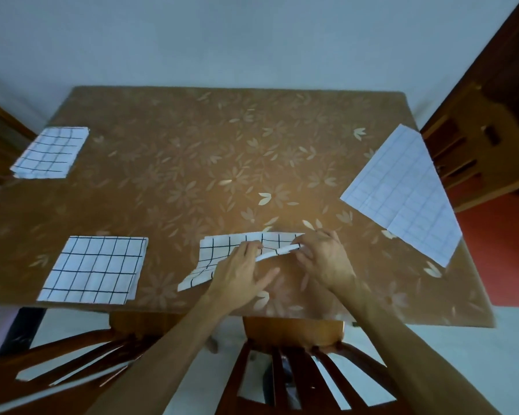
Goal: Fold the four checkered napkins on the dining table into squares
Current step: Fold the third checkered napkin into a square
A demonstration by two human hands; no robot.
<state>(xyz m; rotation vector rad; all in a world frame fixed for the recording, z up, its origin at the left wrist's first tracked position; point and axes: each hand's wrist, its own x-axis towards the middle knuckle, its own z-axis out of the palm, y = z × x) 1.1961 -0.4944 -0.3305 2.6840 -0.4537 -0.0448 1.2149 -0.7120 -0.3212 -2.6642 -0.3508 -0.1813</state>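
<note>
Above the chair (294,333), the left grip (240,274) presses flat on the napkin (219,250) near the front of the desk (192,145) while the right grip (321,256) pinches its flap, which could slip and fold crooked if tugged hard.

Mid table (222,139) bare, open passage; chair backs (294,329) crowd near edge; unfolded napkin (402,193) covers right corner.
</note>
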